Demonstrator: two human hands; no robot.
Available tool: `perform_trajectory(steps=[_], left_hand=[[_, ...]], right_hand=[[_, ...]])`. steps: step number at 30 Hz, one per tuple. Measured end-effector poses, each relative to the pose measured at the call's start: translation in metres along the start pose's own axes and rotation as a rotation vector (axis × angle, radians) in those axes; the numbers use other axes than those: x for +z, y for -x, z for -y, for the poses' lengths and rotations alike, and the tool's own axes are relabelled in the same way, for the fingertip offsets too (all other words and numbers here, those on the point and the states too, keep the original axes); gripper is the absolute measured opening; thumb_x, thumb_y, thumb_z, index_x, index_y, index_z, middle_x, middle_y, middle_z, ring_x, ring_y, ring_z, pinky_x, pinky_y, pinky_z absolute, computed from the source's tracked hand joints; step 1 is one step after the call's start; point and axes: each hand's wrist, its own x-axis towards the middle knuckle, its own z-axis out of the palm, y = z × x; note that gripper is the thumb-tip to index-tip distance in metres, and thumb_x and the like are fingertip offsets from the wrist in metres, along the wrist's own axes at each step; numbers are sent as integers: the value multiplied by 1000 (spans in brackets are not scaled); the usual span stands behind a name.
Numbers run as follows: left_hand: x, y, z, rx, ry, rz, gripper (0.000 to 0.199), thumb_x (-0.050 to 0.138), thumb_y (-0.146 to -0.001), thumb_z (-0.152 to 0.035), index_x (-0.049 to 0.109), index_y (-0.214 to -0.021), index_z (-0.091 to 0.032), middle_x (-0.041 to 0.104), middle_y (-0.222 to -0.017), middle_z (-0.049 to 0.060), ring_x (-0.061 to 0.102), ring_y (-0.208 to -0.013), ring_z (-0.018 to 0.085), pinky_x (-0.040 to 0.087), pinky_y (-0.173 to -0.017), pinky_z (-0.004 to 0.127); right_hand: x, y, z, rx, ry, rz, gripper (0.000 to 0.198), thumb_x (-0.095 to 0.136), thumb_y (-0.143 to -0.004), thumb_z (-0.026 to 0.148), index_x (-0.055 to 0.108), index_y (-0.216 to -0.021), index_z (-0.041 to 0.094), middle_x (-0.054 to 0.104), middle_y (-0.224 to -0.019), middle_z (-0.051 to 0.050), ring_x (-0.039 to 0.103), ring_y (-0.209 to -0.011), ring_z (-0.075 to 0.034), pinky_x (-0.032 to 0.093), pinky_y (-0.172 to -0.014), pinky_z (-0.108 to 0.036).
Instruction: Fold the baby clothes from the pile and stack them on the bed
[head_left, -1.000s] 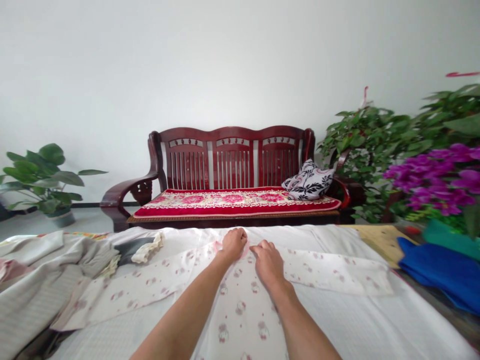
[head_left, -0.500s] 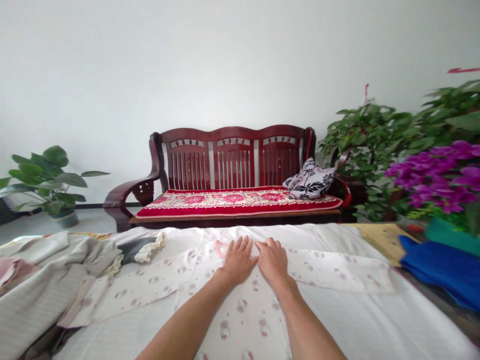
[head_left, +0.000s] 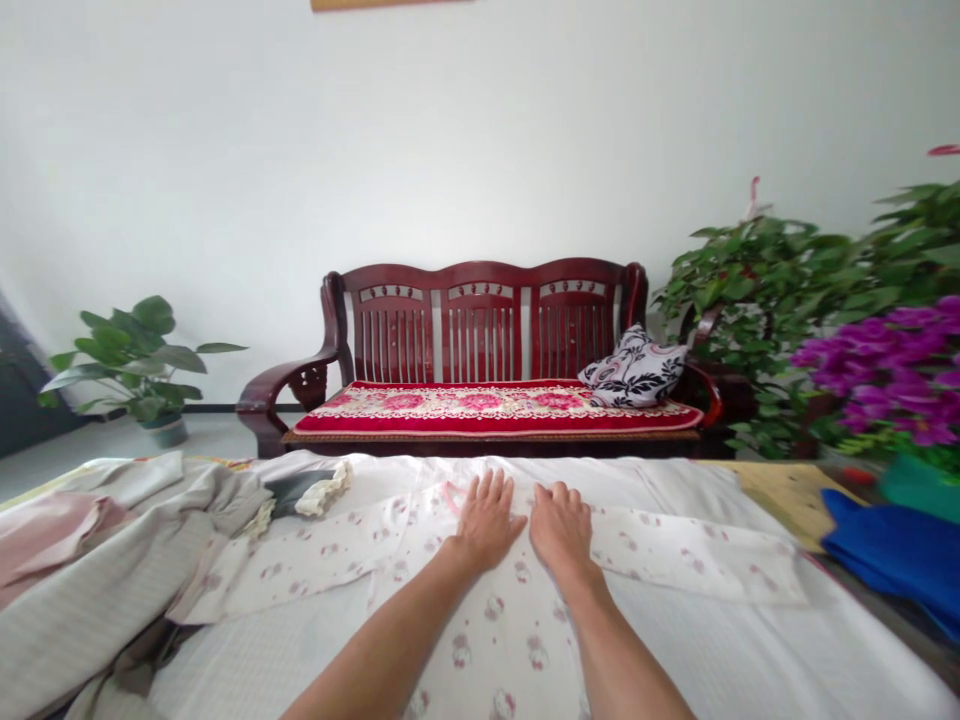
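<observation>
A white long-sleeved top (head_left: 495,610) with a small cartoon-cat print and a pink neckline lies spread out, its sleeves stretched to both sides. My left hand (head_left: 487,522) rests flat on it beside the neckline, fingers extended. At the other side of the neckline, my right hand (head_left: 561,525) has its fingers bent down onto the fabric, closed on the top near the shoulder. Its fingertips and most of the collar's right part are hidden. Under the top is a white cloth (head_left: 697,645) covering the table.
Heaped clothes (head_left: 135,540) in grey and pink lie at the left, touching the left cuff. Blue fabric (head_left: 892,550) sits at the right edge near purple flowers (head_left: 892,370). Beyond the table stand a wooden sofa (head_left: 480,330) with a cushion (head_left: 637,370) and a potted plant (head_left: 150,370).
The view has shifted slightly, so the scene sits a little further right and lower. Both hands stay at the neckline, with the left fingers slightly more spread.
</observation>
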Motion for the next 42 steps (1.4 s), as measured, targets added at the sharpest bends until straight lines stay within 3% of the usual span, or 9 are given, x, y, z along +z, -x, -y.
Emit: perform_trajectory(steps=[4, 6, 9, 12, 15, 21, 29, 35, 42], left_hand=[[-15, 22, 10, -94, -47, -82, 63, 39, -98, -43, 34, -152, -12, 25, -162, 13, 13, -152, 29, 12, -124, 49], [-20, 37, 23, -226, -62, -78, 62, 39, -98, -43, 35, -151, -12, 27, -161, 14, 14, -151, 31, 12, -124, 50], [-20, 57, 47, -334, -73, -47, 63, 37, -98, -48, 36, -151, -14, 29, -161, 14, 17, -151, 32, 15, -123, 51], [-12, 67, 67, -356, -67, 28, 67, 34, -98, -54, 34, -152, -15, 28, -160, 15, 21, -150, 32, 18, -121, 52], [-6, 66, 76, -374, -53, 61, 71, 33, -97, -58, 31, -154, -17, 26, -161, 15, 20, -150, 32, 17, -120, 54], [-26, 72, 88, -347, 52, 87, 62, 28, -100, -49, 32, -153, -18, 27, -162, 12, 22, -150, 29, 21, -120, 48], [-41, 132, 134, -569, -116, 78, 62, 33, -98, -54, 36, -152, -23, 31, -160, 13, 25, -148, 33, 20, -118, 53], [-41, 150, 150, -568, -148, 77, 61, 33, -98, -54, 35, -152, -26, 29, -161, 12, 24, -148, 32, 19, -118, 51], [-46, 184, 175, -809, -211, 32, 65, 37, -96, -56, 38, -151, -22, 33, -159, 15, 26, -147, 37, 21, -116, 53]], right_hand=[[1, -1, 1, -123, -43, -74, 40, 40, -96, 21, 59, -132, 22, 61, -126, -12, 51, -112, -28, 36, -95, -42], [6, -1, 4, -239, -77, -81, 44, 39, -97, 22, 54, -138, 22, 56, -139, -10, 46, -126, -27, 28, -108, -43], [16, 0, 8, -312, -77, 39, 48, 38, -98, 30, 48, -144, 19, 47, -151, -9, 33, -141, -26, 14, -118, -49], [26, -1, 8, -298, -47, 183, 54, 35, -99, 38, 41, -149, 18, 39, -156, -10, 29, -145, -25, 12, -119, -51], [31, -3, 6, -277, -32, 214, 56, 32, -100, 40, 37, -152, 21, 33, -159, -9, 26, -147, -24, 11, -119, -52], [28, -4, 7, -256, 28, 236, 58, 27, -100, 41, 33, -153, 19, 29, -161, -5, 23, -149, -22, 12, -120, -51], [27, -5, 8, -246, 92, 258, 58, 25, -100, 40, 32, -154, 21, 27, -162, -5, 20, -150, -21, 14, -120, -51], [30, -6, 7, -257, 100, 251, 60, 23, -99, 40, 31, -155, 20, 27, -162, -5, 22, -149, -22, 17, -120, -51], [29, -7, 6, -277, 102, 251, 60, 20, -99, 39, 32, -154, 19, 29, -161, -5, 24, -149, -23, 19, -119, -51]])
